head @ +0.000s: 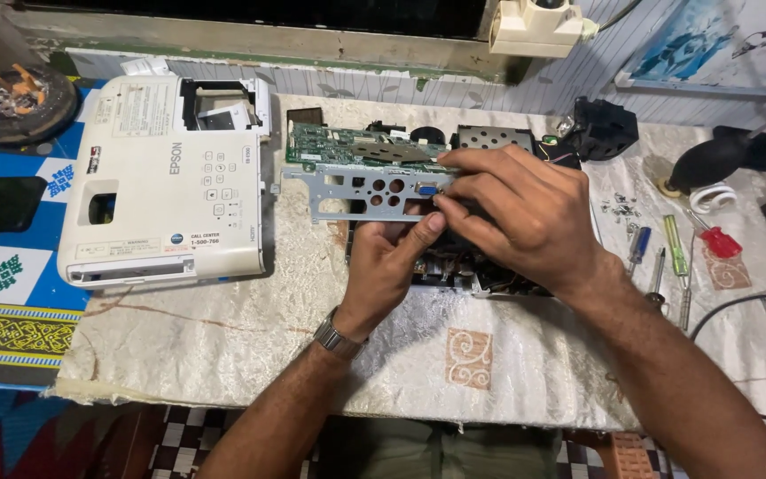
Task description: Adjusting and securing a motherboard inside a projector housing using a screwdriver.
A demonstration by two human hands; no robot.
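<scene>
Two hands meet over the opened projector base (454,275) — the left hand (383,266) pinching from below and the right hand (516,213) gripping from above one grey metal port plate (356,191), long axis left-right, fixed to one green circuit board (347,146) — beyond them, one white projector cover (170,177) and several screwdrivers (676,248).

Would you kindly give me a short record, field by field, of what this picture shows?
Left hand: holds the grey metal plate from below.
Right hand: fingers on the plate's right end.
Circuit board: green, joined to the plate.
White cover: lies left on the cloth.
Screwdrivers: lie right.
Small screws: loose beside them.
</scene>
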